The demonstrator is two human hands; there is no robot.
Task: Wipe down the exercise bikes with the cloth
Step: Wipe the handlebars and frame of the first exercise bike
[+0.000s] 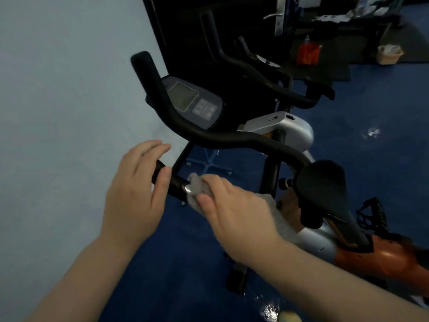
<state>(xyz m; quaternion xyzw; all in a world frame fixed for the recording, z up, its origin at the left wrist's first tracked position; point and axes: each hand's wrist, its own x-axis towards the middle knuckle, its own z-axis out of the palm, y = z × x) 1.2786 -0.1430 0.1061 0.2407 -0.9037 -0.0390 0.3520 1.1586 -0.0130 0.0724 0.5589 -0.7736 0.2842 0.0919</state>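
While the right hand grasps a grey cloth and presses it round the near handlebar end, the left hand grasps the same black bar just at 9 o'clock of the cloth, fingers curled over the top and thumb on the near side. Part of the cloth trails out under the right wrist toward 4 o'clock. A small silver patch shows on the bar where the cloth meets it.

From the two hands the handlebar sweeps up toward 12 o'clock and curves over to the far side, one black horn rising at 11 o'clock. Tucked behind it at 12 o'clock sits the bike's console, with a pale screen and a block of buttons. At 3 o'clock of the hands is the black saddle, and at 4 o'clock the orange and silver body of the bike, with a pedal beside it.

A second bike stands farther off at 1 o'clock. A pale wall fills the side from 8 to 11 o'clock. Blue floor lies below, with shiny wet spots.
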